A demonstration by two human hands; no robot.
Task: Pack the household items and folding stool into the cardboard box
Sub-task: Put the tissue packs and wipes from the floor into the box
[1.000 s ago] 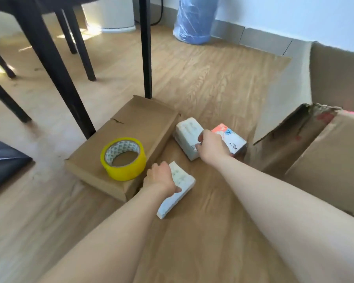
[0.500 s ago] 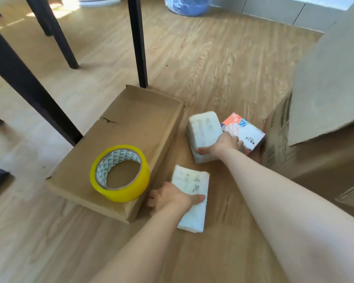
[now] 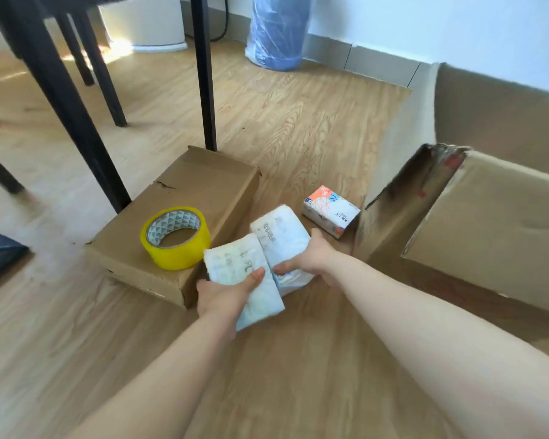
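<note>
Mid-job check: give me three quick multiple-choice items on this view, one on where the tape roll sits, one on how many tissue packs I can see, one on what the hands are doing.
1. Where is the yellow tape roll?
A. on the small closed carton
B. on the floor
C. inside the large open box

2. How many tissue packs show?
A. one
B. two
C. three

3. What is the state of the hands?
A. both empty
B. each holds a white pack
C. only the right one holds something

Answers:
1. A, since the roll rests on the carton's top near its front edge.
2. C, as there are two white packs and the orange-and-blue printed pack lying on the floor beside the large open box.
3. B, because the left hand grips the nearer white pack and the right hand grips the farther white pack.
</note>
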